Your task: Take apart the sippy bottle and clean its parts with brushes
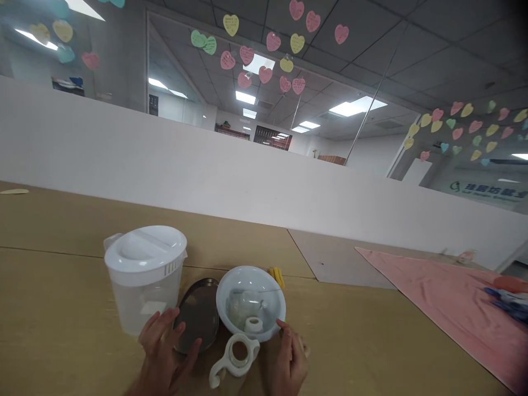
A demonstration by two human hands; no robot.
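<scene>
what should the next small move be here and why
Probably settle the right hand more firmly against the white bowl to steady it: a fingertip is right at its rim, and a clear object and a small white piece sit inside.

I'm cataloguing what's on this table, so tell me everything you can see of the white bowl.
The white bowl is round and glossy, plastic or ceramic by its look, with a wide rim. It sits open side up on the tan table, right of the dark metal tray. The right hand's fingers are at its near right rim; touching is hard to confirm. Inside lie a clear, rounded object and a small white ring-shaped piece.
</scene>
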